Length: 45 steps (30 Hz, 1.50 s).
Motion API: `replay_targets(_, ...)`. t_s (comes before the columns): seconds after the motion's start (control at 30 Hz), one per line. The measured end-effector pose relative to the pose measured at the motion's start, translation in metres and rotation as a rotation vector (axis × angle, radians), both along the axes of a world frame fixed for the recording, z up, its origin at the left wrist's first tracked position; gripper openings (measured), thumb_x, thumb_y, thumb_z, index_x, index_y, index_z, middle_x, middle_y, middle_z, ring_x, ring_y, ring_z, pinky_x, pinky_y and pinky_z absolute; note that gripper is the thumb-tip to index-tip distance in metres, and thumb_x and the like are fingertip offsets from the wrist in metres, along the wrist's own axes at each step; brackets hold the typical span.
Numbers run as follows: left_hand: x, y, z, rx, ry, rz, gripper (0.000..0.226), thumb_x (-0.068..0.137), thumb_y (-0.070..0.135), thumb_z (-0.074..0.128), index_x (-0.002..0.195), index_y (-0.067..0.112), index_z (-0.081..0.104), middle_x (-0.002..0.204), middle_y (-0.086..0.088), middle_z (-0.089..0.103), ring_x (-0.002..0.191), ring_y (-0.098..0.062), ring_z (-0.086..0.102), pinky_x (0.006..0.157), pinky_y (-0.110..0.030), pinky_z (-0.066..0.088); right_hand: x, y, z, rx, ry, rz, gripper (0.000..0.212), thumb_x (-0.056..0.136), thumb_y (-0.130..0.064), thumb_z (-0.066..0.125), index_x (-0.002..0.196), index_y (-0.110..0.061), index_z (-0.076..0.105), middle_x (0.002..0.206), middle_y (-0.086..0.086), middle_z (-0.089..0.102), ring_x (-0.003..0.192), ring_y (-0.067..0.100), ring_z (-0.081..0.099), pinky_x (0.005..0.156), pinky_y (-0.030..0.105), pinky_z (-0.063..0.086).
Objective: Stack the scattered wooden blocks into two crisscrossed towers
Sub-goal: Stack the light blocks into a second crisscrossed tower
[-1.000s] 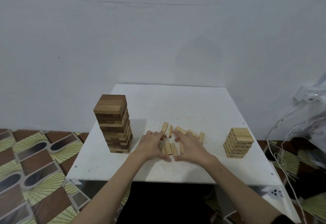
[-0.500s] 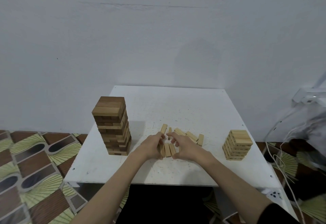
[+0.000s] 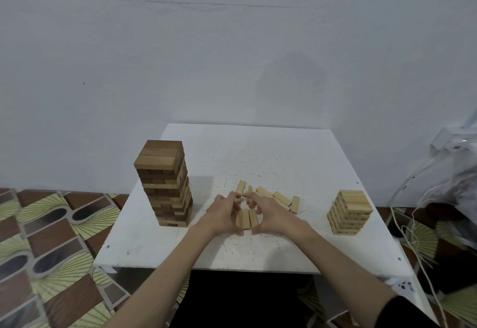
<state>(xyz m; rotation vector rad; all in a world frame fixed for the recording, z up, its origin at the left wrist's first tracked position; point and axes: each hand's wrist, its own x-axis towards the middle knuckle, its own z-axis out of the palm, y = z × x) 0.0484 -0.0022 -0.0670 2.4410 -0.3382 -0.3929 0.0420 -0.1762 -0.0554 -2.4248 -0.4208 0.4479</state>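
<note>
A: White wall behind, patterned floor to the left. White worktop (image 3: 271,152), scuffed.

B: Blocks in hand?

A: Three pale blocks (image 3: 246,218) lying side by side, long axes running away from the person, toward the wall. Left hand (image 3: 223,213) cupped against their left side, right hand (image 3: 271,213) against their right. Grip: both hands curled round the trio, thumbs near its close end, fingertips almost meeting over its far end.

B: Loose ones?

A: A scatter of loose blocks (image 3: 277,197) just beyond and right of the grip, lying flat at mixed angles. Some are partly hidden by the fingers.

B: Towers?

A: Tall dark tower (image 3: 165,183) left of the grip, upright, crisscrossed layers, top blocks running left-right. Short pale tower (image 3: 349,211) well right of the grip, top blocks also running left-right. Both apart from the hands.

B: Anything else around?

A: White cables (image 3: 413,224) hang off the worktop's right edge, well clear of the grip. A dark sleeve (image 3: 410,312) shows on the right forearm.
</note>
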Motion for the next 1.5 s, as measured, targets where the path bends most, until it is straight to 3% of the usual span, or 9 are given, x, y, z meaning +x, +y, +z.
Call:
replay_targets(0.43,-0.002,-0.001,-0.001,-0.055,-0.008,0.023,0.093,0.058,0.024,0.087,0.133,0.023,0.033,0.114,0.004,0.056,0.109,-0.011,0.035,0.095,-0.035,0.041,-0.001,0.002,-0.002,0.030,-0.018,-0.007,0.091,0.071,-0.019,0.081,0.144,-0.034,0.028,0.121,-0.001,0.051,0.095,0.009,0.047,0.080,0.021,0.042)
replay_targets(0.73,-0.003,-0.004,0.008,-0.072,-0.042,0.013,0.091,0.058,0.031,0.086,0.131,0.025,0.032,0.108,0.011,0.055,0.108,-0.010,0.036,0.092,-0.034,0.044,-0.002,-0.003,0.013,0.038,-0.063,0.010,0.092,0.069,-0.020,0.082,0.143,-0.034,0.029,0.113,-0.005,0.051,0.085,0.000,0.044,0.072,0.012,0.037)
replay_targets(0.83,-0.003,-0.011,0.020,-0.113,-0.071,-0.001,0.092,0.061,0.031,0.085,0.134,0.025,0.030,0.109,0.011,0.053,0.111,-0.010,0.036,0.092,-0.030,0.042,-0.001,-0.011,0.030,0.038,-0.091,0.013,0.094,0.066,-0.019,0.084,0.142,-0.035,0.031,0.100,-0.012,0.049,0.090,0.009,0.049,0.077,0.020,0.046)
replay_targets(0.93,-0.003,-0.022,0.037,-0.148,-0.102,-0.033,0.091,0.064,0.027,0.083,0.136,0.022,0.028,0.115,0.008,0.054,0.113,-0.010,0.035,0.092,-0.026,0.039,0.001,-0.024,0.047,-0.016,-0.133,0.023,0.101,0.063,-0.026,0.086,0.143,-0.037,0.026,0.101,-0.009,0.052,0.099,0.010,0.044,0.087,0.032,0.046)
replay_targets(1.1,-0.003,-0.055,0.067,-0.225,-0.209,-0.065,0.094,0.064,0.028,0.084,0.138,0.017,0.026,0.115,0.007,0.057,0.113,-0.012,0.037,0.093,-0.027,0.036,-0.003,-0.061,0.083,-0.013,-0.144,-0.039,0.112,0.064,-0.026,0.087,0.148,-0.036,0.015,0.113,-0.003,0.058,0.099,0.010,0.047,0.079,0.019,0.039)
replay_targets(1.23,-0.002,-0.091,0.083,-0.259,-0.252,-0.102,0.095,0.065,0.026,0.084,0.138,0.015,0.025,0.116,0.008,0.057,0.116,-0.013,0.038,0.100,-0.030,0.033,-0.008,-0.100,0.101,-0.026,-0.151,-0.099,0.113,0.063,-0.024,0.087,0.147,-0.038,0.012,0.111,-0.006,0.059,0.101,0.010,0.046,0.087,0.023,0.036)
replay_targets(1.5,-0.001,-0.167,0.089,-0.298,-0.237,-0.178,0.094,0.066,0.030,0.083,0.138,0.014,0.025,0.115,0.007,0.056,0.118,-0.016,0.039,0.099,-0.029,0.032,-0.019,-0.171,0.115,-0.062,-0.134,-0.201,0.111,0.063,-0.023,0.087,0.147,-0.038,0.015,0.110,-0.007,0.061,0.101,0.012,0.048,0.080,0.018,0.035)
